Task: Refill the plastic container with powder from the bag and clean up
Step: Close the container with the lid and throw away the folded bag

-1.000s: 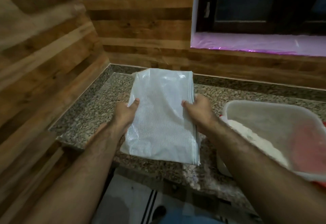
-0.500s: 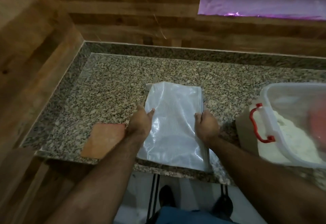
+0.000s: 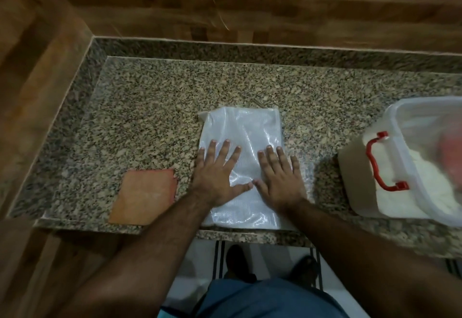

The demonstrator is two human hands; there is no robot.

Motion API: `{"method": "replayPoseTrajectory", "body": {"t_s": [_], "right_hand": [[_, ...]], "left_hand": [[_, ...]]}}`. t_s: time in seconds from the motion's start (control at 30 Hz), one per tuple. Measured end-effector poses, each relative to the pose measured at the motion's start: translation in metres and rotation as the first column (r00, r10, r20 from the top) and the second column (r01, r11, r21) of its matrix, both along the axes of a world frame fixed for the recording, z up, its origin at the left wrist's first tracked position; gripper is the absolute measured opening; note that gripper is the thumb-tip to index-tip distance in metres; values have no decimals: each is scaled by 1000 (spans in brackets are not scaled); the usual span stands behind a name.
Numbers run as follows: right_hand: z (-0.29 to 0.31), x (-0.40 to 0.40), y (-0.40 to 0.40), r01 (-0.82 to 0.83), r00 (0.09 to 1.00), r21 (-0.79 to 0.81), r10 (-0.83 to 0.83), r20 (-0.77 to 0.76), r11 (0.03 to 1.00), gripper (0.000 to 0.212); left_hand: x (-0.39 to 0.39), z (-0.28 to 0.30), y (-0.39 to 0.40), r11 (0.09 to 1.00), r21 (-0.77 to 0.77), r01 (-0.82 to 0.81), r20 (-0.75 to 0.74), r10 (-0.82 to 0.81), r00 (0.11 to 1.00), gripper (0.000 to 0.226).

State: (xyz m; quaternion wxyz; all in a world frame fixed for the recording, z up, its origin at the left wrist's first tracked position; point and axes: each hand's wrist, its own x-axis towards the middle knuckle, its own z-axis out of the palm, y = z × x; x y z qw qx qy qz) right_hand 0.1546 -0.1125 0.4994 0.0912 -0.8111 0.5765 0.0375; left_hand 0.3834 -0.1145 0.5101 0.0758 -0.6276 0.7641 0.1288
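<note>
An empty white woven bag (image 3: 246, 127), folded flat, lies on the granite counter (image 3: 155, 107) near its front edge. My left hand (image 3: 217, 172) and my right hand (image 3: 277, 175) press palm-down on it side by side, fingers spread, thumbs nearly touching. At the right stands the clear plastic container (image 3: 375, 192) with a red handle (image 3: 380, 165). White powder (image 3: 422, 180) shows inside it. Its right part is cut off by the frame.
An orange cloth (image 3: 143, 196) lies flat left of the bag, by the counter's front edge. Wood-panelled walls close the counter at the left and back. Below the edge are a tiled floor and my feet (image 3: 237, 260).
The bag went from held up in both hands to lying flat on the counter. Both hands let go of its edges and now press on top of it with fingers spread.
</note>
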Motion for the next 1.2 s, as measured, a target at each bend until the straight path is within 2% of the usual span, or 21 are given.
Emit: {"method": "replayPoseTrajectory", "body": {"t_s": [0.17, 0.3, 0.43, 0.6, 0.67, 0.73, 0.8, 0.9, 1.0, 1.07, 1.13, 1.2], "right_hand": [[-10, -1, 2, 38, 999, 48, -38, -8, 998, 75], [-7, 1, 1, 57, 996, 84, -51, -71, 995, 78], [3, 6, -1, 97, 980, 176, -63, -190, 980, 84], [45, 10, -16, 88, 949, 376, 37, -313, 922, 101], [78, 10, -25, 89, 944, 413, 56, -325, 906, 90], [123, 5, -33, 60, 925, 379, 92, -368, 923, 66], [178, -10, -38, 29, 915, 305, 98, -391, 952, 50], [264, -48, -44, 64, 966, 127, -30, -255, 990, 47], [328, -113, -41, 204, 977, -111, -210, -43, 973, 42], [344, -167, -38, 305, 952, -225, -300, 59, 925, 31], [346, -222, -34, 415, 910, -258, -394, 130, 872, 25], [339, -275, -33, 505, 861, -249, -463, 210, 827, 27]], "left_hand": [[3, -10, -4, 999, 38, 19, -42, -17, 999, 132], [2, -9, -5, 996, 85, 22, -25, -20, 999, 139], [-1, 3, -9, 985, 169, 21, 37, -28, 999, 145], [-11, 30, -15, 962, 271, -9, 161, -37, 986, 147], [-21, 51, -26, 957, 291, -22, 210, -41, 977, 138], [-34, 81, -38, 974, 228, -7, 208, -42, 977, 109], [-52, 116, -47, 998, 57, 9, 133, -17, 991, 67], [-82, 174, -52, 980, -200, -12, 0, 12, 1000, 36], [-136, 226, -44, 920, -391, -3, -208, -85, 974, 28], [-181, 250, -31, 875, -482, 42, -329, -225, 917, 33], [-229, 263, -15, 840, -531, 112, -386, -357, 851, 39], [-277, 263, -1, 829, -522, 203, -372, -435, 820, 49]]}}
